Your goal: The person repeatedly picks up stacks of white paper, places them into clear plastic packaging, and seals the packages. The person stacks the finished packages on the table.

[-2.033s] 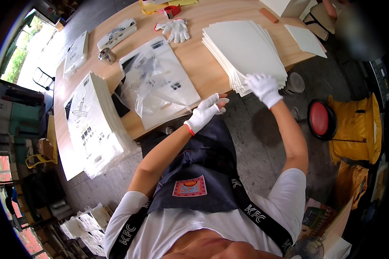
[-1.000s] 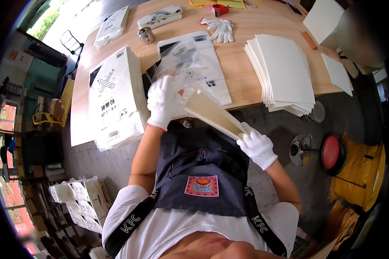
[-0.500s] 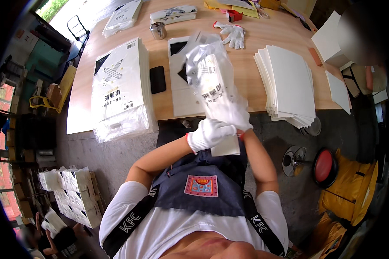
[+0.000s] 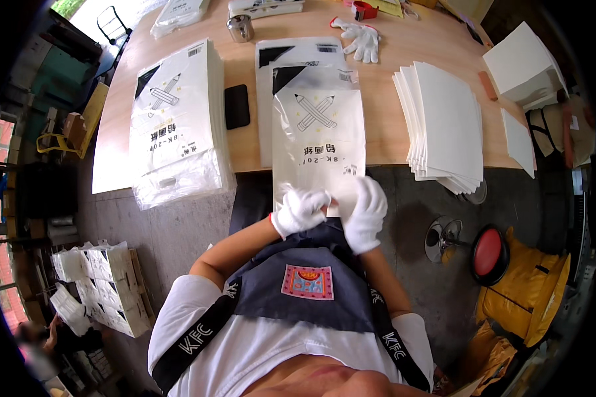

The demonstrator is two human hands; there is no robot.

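A clear plastic bag [image 4: 319, 142] printed with crossed pencils and a black corner lies flat in front of me, its near end reaching past the table edge to my waist. White paper fills it. My left hand [image 4: 301, 213], in a white knit glove, is closed on the near end of this bag. At the bag's near right corner is my gloved right hand [image 4: 366, 215], its fingers stretched out and slightly bent. A similar printed package [image 4: 298, 49] lies partly under the bag. To the right stands a fanned stack of white paper sheets [image 4: 444, 122].
A tall stack of filled bags [image 4: 172, 126] is on the left, beside a black phone [image 4: 237, 106]. Farther back are a metal cup [image 4: 240, 28], a spare white glove [image 4: 359, 41] and a red tape roll [image 4: 363, 9]. A red-topped stool [image 4: 489, 255] stands at right. People work nearby.
The bag, crumpled and raised before, now lies flat toward me with its print facing up. My right hand has drawn out from around it, and my left hand has shifted slightly left.
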